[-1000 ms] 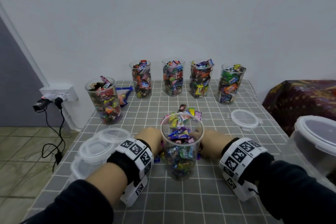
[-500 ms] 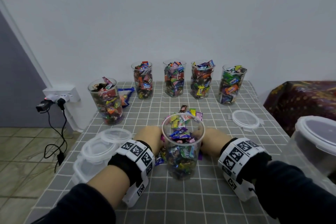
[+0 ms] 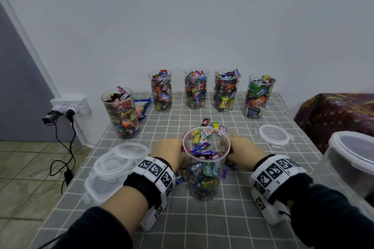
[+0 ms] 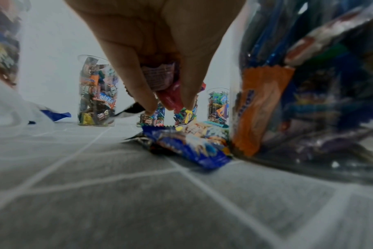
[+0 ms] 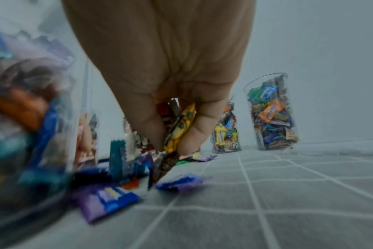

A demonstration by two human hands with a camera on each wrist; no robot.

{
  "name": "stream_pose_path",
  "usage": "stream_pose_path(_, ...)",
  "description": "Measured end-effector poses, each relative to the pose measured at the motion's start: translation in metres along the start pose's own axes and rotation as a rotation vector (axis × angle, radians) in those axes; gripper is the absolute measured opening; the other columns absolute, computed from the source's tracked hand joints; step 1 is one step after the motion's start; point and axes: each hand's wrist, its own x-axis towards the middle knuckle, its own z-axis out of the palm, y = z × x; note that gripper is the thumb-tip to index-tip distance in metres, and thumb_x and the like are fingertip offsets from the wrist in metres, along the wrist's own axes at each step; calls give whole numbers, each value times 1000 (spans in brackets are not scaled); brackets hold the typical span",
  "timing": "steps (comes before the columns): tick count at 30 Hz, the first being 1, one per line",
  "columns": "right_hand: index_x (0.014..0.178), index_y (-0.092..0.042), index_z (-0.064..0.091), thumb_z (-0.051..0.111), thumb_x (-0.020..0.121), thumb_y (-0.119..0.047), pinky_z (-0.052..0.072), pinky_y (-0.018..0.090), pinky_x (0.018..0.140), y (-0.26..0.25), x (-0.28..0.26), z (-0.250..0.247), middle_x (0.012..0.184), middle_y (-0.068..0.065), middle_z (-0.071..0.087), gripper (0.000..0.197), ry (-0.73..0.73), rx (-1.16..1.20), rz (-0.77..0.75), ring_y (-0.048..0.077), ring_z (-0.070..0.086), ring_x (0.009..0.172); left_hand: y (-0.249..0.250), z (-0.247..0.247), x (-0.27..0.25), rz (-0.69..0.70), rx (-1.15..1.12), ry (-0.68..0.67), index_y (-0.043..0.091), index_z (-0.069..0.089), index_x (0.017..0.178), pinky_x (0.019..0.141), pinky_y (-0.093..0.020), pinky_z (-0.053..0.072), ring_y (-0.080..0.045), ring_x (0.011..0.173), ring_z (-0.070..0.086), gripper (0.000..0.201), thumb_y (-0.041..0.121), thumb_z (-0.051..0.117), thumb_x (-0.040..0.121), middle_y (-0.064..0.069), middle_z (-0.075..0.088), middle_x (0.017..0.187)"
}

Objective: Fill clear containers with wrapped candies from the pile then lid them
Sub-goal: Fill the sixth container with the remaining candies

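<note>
Container [image 3: 206, 164] clear, half full; both hands pinching candies.

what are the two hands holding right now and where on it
Left hand: wrapped candies pinched between the fingertips. Right hand: a small bunch of candies, a yellow one among them, gripped mid-wrapper between thumb and fingers.
</note>
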Motion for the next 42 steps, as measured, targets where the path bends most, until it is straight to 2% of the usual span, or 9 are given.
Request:
stream_pose_path(3, 115, -13, 57, 56, 87, -11, 39, 28, 87, 6, -2, -6, 117, 7, 56, 28, 49, 39, 22, 25, 52, 110, -1, 1, 0, 5, -3, 4, 18, 65, 100, 80, -36, 51, -29, 93, 62, 19, 27, 51, 91, -8, 67, 98)
stream_pose_path(8, 87, -18, 45, 59, 84, -8, 27, 26, 69, 2, -9, -30, 92, 0, 47, 17, 164, 93, 8, 18, 45, 87, -1, 1, 1, 13, -30, 20, 20, 66, 104, 80, -36, 49, -27, 95, 61, 21, 31, 53, 92, -7, 67, 99)
stream_pose_path(17, 88, -11, 52, 59, 81, -3, 29, 32, 66, -36, -29, -87, 89, 3, 48, 13, 452, 232, -193, 19, 45, 80, 3, -5, -2, -14, -52, 6, 17, 65, 104, 81, -34, 47, -27, 98, 60, 21, 30, 53, 92, -8, 67, 102)
stream_pose_path(21, 84, -17, 49, 60, 79, -4, 35, 27, 65, -58, -42, -88, 84, -5, 46, 18, 388, 249, -322, 13, 44, 74, 5, -7, -4, -17, -41, -3, 17, 65, 105, 82, -34, 49, -27, 98, 61, 23, 31, 53, 92, -7, 66, 101)
stream_pose_path(25, 82, -18, 49, 61, 77, -4, 39, 32, 72, -67, -48, -80, 86, -2, 49, 19, 251, 230, -366, 18, 48, 80, 10, -11, -9, -38, -78, 9, 11, 64, 99, 85, -38, 49, -30, 98, 61, 21, 27, 52, 92, -10, 67, 102)
stream_pose_path(31, 85, -24, 43, 59, 80, -9, 31, 12, 63, -71, -49, -73, 80, -14, 38, 22, 165, 69, -406, 11, 39, 78, 15, -17, -15, -47, -53, 17, 8, 62, 100, 82, -35, 45, -31, 101, 59, 20, 20, 47, 94, -13, 66, 107)
stream_pose_path(36, 82, -21, 47, 59, 82, -16, 32, 28, 68, -75, -54, -71, 82, -11, 38, 13, 145, 38, -411, 17, 46, 82, 17, -19, -16, -48, -25, 14, 10, 60, 101, 76, -32, 41, -30, 101, 59, 19, 22, 46, 94, -11, 66, 108)
stream_pose_path(39, 87, -12, 54, 61, 82, -19, 37, 30, 71, -74, -57, -69, 88, -4, 44, 11, 153, 41, -385, 18, 48, 84, 18, -20, -17, -38, -17, 17, 14, 57, 93, 72, -28, 35, -29, 100, 58, 14, 21, 46, 94, -10, 65, 107)
stream_pose_path(42, 92, -14, 59, 63, 79, -19, 43, 33, 81, -71, -60, -66, 94, -2, 49, 14, 192, 89, -384, 16, 50, 87, 17, -19, -17, -40, -31, 30, 11, 62, 101, 73, -27, 35, -29, 103, 58, 18, 20, 48, 94, -10, 66, 108)
